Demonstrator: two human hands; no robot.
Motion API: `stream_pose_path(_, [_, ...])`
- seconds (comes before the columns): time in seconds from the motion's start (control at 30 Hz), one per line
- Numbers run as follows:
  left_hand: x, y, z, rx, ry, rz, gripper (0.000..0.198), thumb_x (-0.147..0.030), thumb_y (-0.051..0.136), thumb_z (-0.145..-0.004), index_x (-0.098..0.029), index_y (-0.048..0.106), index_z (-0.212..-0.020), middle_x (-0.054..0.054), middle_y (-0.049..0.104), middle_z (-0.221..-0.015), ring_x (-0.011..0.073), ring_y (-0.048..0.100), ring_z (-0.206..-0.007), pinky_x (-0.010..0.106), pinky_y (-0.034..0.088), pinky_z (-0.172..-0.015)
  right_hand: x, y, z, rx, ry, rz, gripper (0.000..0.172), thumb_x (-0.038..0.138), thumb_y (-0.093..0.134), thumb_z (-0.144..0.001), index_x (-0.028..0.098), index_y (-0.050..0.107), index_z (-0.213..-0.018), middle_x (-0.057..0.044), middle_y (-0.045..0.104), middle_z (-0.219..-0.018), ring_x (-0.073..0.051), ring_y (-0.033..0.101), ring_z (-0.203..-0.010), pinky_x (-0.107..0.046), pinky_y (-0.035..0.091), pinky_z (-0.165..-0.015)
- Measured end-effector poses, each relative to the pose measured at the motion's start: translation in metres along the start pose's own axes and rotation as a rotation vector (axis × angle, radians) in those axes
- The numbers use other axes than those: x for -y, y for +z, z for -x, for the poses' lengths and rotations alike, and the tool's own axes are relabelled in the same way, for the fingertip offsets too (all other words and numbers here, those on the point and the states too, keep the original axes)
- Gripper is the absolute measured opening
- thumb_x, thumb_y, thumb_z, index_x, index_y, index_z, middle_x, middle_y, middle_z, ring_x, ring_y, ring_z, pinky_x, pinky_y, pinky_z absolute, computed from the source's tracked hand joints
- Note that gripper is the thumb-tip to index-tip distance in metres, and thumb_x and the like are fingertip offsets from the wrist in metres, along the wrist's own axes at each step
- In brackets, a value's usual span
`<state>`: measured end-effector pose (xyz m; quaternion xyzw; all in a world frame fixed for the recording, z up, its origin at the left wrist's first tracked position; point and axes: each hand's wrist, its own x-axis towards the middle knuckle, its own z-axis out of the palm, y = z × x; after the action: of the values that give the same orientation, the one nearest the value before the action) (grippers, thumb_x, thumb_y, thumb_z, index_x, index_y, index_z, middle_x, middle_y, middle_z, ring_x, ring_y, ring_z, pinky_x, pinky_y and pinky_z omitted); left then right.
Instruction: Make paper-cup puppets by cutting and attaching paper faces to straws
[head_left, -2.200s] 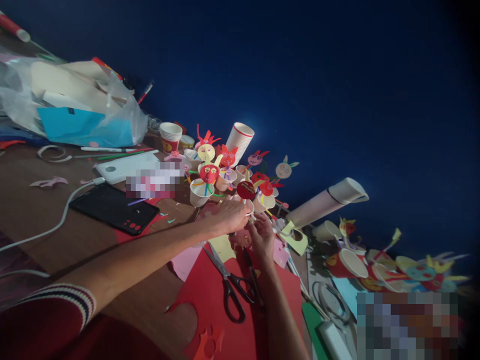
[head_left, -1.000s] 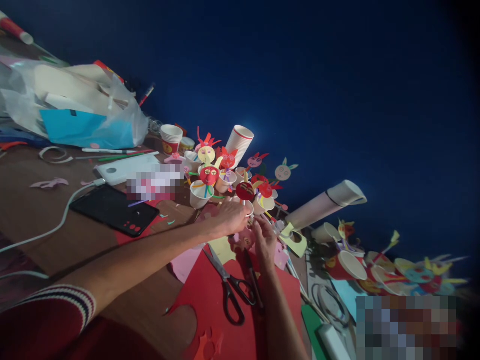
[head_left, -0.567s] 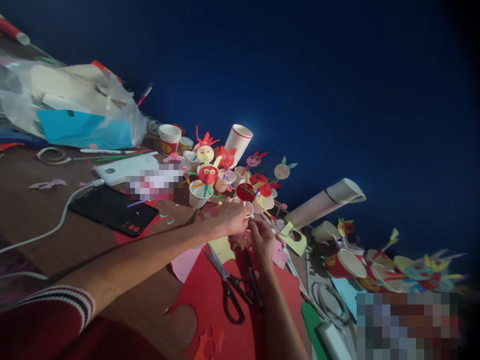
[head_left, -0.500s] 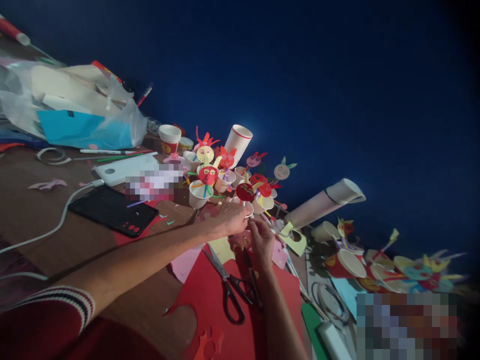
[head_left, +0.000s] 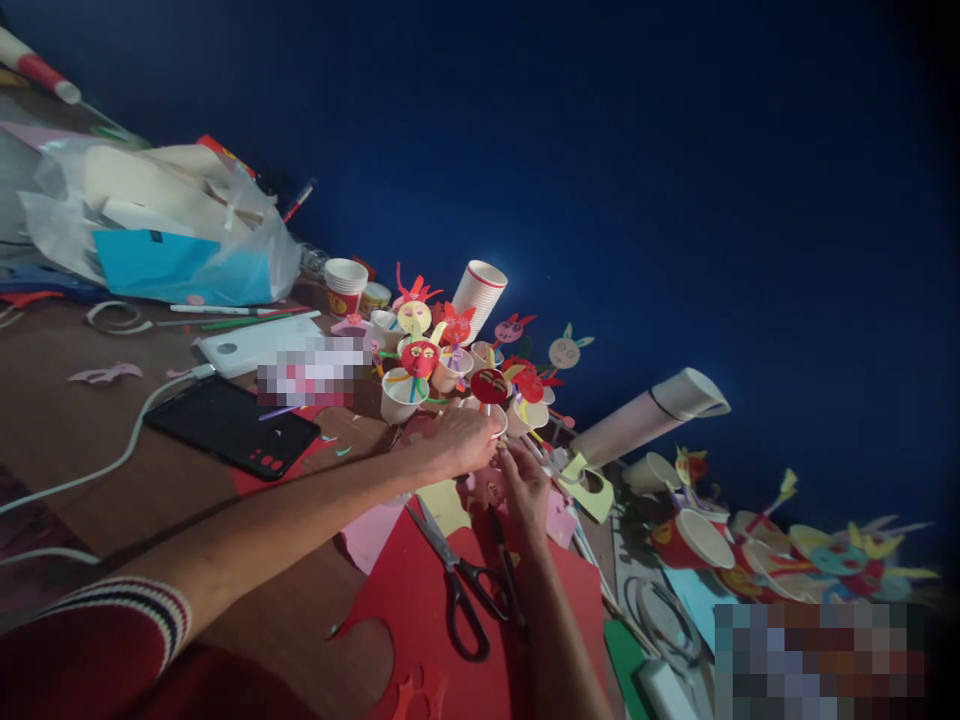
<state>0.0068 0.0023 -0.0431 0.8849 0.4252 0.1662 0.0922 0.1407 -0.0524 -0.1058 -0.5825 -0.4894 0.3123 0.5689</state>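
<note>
My left hand (head_left: pixel 466 440) is closed at a white paper cup (head_left: pixel 495 418), out of which a dark red round paper face (head_left: pixel 490 386) sticks up. Close by on the right, my right hand (head_left: pixel 525 482) has its thumb and fingertips pinched together near the cup; what lies between them is too small to name. Below the hands are black-handled scissors (head_left: pixel 457 578), a dark pen (head_left: pixel 507 565) and a large cut red paper sheet (head_left: pixel 555 590). Pink and yellow paper scraps lie under and beside the hands.
Several cups with paper faces (head_left: pixel 420 358) stand behind the hands, with a stack of cups (head_left: pixel 480 295). A white flask (head_left: pixel 652 412) leans at the right. More decorated cups (head_left: pixel 701 540) are at far right. Left are a black phone case (head_left: pixel 232 425), a white power bank and a plastic bag (head_left: pixel 277 250).
The view has shifted slightly, so the things at the left and the back appear a little lower and further right. Both hands stay at the cup with almost no movement.
</note>
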Motion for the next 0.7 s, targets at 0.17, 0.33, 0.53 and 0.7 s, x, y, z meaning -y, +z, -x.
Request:
stream_pose_path(0.17, [-0.001,-0.001,0.001,0.010,-0.001,0.006,0.017,-0.022,0.046,-0.080,-0.017,0.063,-0.081,0.011,0.067,-0.076,0.0247,0.061,-0.080,0.041,0.038,-0.082,-0.005,0.004,-0.001,0.001,0.019,0.004,0.026,0.040,0.062,-0.076,0.015,0.066,-0.084,-0.002,0.066,-0.067,-0.016,0.059,-0.063,-0.028,0.046,-0.063])
stream_pose_path(0.33, [-0.001,-0.002,0.001,0.007,-0.007,0.013,0.018,-0.021,0.045,-0.080,-0.017,0.062,-0.084,0.012,0.068,-0.078,0.0263,0.062,-0.080,0.038,0.041,-0.073,-0.001,0.004,-0.001,-0.010,0.022,-0.002,0.027,0.040,0.063,-0.076,0.014,0.067,-0.084,-0.002,0.064,-0.065,-0.015,0.057,-0.061,-0.027,0.045,-0.062])
stream_pose_path(0.53, [0.002,0.001,0.000,-0.006,0.005,0.013,0.017,-0.023,0.046,-0.081,-0.016,0.062,-0.081,0.011,0.068,-0.076,0.0254,0.062,-0.081,0.043,0.038,-0.082,0.006,0.002,0.003,0.005,0.000,-0.031,0.034,0.044,0.055,-0.081,0.014,0.068,-0.093,-0.005,0.068,-0.074,-0.017,0.060,-0.067,-0.028,0.047,-0.065])
stream_pose_path(0.7, [0.003,-0.002,-0.001,-0.007,-0.005,0.011,0.016,-0.022,0.047,-0.080,-0.016,0.061,-0.079,0.012,0.067,-0.078,0.0262,0.061,-0.082,0.044,0.037,-0.083,0.000,0.002,0.004,0.012,0.009,-0.071,0.047,0.050,0.041,-0.087,0.014,0.067,-0.101,-0.008,0.070,-0.080,-0.019,0.064,-0.071,-0.031,0.049,-0.068])
